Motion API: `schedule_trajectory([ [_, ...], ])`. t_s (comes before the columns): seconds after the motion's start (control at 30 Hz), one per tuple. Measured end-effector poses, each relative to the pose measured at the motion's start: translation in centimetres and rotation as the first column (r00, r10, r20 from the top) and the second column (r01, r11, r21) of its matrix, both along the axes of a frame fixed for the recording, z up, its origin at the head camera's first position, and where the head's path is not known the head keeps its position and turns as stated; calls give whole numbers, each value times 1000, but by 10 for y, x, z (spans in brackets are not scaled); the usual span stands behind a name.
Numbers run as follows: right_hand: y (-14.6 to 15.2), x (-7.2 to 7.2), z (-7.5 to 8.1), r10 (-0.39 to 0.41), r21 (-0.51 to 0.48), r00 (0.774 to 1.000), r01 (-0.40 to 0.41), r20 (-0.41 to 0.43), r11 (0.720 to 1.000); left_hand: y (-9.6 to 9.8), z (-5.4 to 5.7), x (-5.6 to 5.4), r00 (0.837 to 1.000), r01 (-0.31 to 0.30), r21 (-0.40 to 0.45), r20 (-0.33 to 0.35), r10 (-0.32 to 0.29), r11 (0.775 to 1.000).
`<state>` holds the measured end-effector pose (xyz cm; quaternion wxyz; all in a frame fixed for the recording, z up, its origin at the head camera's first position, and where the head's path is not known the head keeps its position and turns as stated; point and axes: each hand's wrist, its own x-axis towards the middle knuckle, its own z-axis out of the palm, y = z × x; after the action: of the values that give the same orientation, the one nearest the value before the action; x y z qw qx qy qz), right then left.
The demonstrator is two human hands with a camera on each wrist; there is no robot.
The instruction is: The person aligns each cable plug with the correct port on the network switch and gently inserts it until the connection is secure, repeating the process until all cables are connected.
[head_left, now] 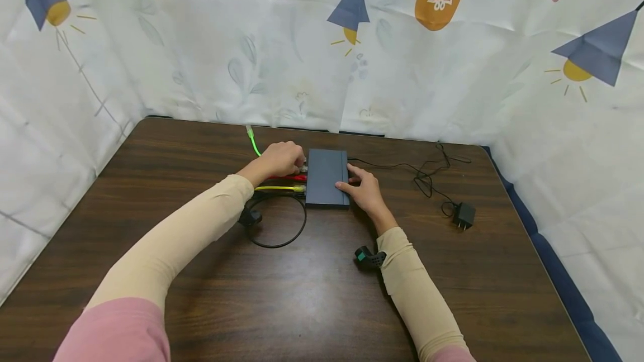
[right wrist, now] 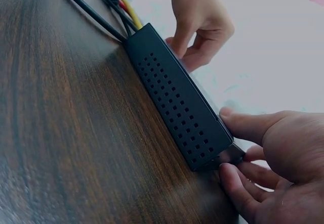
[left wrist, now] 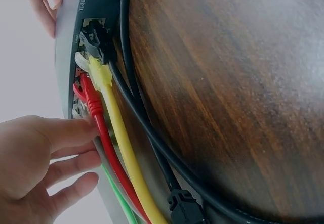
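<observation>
A dark blue-grey network switch [head_left: 327, 177] lies flat on the table, its port side facing left. In that side sit the plugs of a black cable [left wrist: 98, 42], a yellow network cable [left wrist: 119, 123] and a red network cable [left wrist: 104, 128]. Beside the red one, my left hand [head_left: 283, 158] pinches a grey network cable [left wrist: 107, 155] close to the ports; its plug is mostly hidden by the fingers. My right hand [head_left: 366, 190] grips the switch's right edge, thumb on top and fingers against the side. A green network cable [head_left: 254, 141] runs out from behind the left hand, its plug end on the table.
The black cable loops [head_left: 274, 246] in front of the left wrist. A thin power cord [head_left: 392, 166] leads from the switch's right side to a black power adapter [head_left: 464, 215]. White printed fabric [head_left: 302, 60] encloses the brown table [head_left: 282, 306] at the back and sides.
</observation>
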<state>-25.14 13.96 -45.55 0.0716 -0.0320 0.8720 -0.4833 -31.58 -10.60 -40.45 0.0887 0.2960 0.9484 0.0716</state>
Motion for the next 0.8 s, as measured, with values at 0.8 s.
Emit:
schedule_trajectory([
  [0.8,4,-1,-1,57,-15,998,-57,-12,998,6,-3,-5,993,115,46,-9,-114,992],
])
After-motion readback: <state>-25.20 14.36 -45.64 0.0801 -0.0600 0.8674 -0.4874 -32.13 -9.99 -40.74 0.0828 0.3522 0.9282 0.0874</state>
